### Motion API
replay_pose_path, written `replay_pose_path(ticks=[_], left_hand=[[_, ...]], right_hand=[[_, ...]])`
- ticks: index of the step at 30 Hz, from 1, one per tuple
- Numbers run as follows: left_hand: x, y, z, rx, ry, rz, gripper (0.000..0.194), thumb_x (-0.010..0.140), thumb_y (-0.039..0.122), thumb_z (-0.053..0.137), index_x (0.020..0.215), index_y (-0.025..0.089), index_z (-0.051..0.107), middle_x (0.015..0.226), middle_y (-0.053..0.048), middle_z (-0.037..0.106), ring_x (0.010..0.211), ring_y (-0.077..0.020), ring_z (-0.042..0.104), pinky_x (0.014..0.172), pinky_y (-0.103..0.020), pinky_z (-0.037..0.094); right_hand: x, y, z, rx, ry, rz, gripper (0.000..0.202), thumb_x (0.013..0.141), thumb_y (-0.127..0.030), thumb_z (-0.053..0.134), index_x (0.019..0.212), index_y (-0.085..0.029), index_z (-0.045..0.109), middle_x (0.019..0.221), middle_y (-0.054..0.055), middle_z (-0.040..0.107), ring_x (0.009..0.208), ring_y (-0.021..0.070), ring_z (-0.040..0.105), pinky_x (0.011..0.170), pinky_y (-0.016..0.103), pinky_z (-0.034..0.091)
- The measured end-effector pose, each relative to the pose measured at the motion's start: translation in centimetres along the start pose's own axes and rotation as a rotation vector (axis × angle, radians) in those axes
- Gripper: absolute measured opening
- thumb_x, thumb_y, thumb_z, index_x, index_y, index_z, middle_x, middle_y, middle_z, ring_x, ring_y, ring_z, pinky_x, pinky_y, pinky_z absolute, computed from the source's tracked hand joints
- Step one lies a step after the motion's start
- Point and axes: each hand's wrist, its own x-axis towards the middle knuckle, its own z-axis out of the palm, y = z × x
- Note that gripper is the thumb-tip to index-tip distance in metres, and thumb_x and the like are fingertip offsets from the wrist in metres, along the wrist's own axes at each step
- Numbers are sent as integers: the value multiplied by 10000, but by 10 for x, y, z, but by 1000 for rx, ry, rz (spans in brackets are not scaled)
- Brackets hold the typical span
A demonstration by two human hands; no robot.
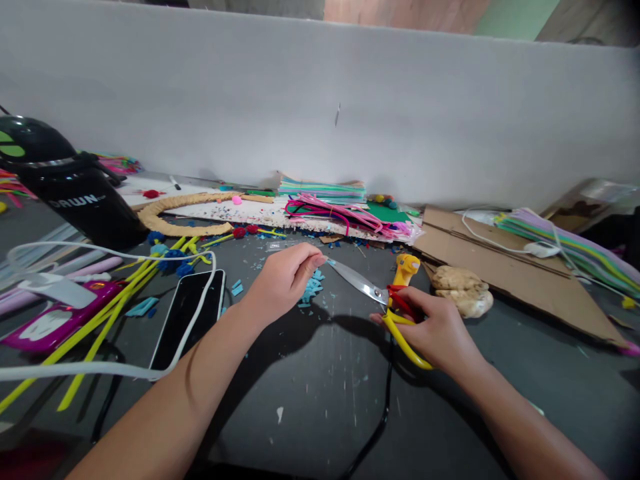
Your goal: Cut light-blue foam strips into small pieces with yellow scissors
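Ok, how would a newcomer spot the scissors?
On the dark table below the pale wall, find the right hand. It holds the scissors, blades toward the left hand. Silver blades and red-and-yellow handles distinguish them from the yellow tool behind.

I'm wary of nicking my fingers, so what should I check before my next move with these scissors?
1. Scissors held by their handles in the right hand: ok.
2. Left hand clear of the blades: not ok; its fingertips are right beside the tips.
3. Blue piece visible at the blade tips: ok.
4. Blue cuttings clear of the left hand: cannot tell; the hand hides part.
5. Yellow tool switched off: cannot tell.
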Motion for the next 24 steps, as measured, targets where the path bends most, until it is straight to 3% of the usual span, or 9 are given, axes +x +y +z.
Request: replay_pose_path(ticks=[13,20,24], left_hand=[[0,2,0,-52,-40,-75,246,993,343,452,879,177,594,697,3,590,625,-112,527,617,-238,402],[0,6,3,-428,-73,-286,332,1011,412,393,970,166,613,787,-27,608,709,-128,551,665,-257,443],[2,12,2,-636,-155,-353,326,999,403,423,843,163,579,743,-22,581,671,-125,528,618,-255,429]], right_hand=[[0,-1,-1,6,-27,-15,305,739,-405,728,920,-164,686,636,-27,518,594,128,445,566,235,376],[1,0,-1,20,-4,5,302,735,-392,728,924,-160,689,640,-24,534,601,131,454,569,239,382],[1,1,0,16,-8,-11,303,737,-390,725,933,-162,691,638,-25,539,594,130,454,563,241,384]])
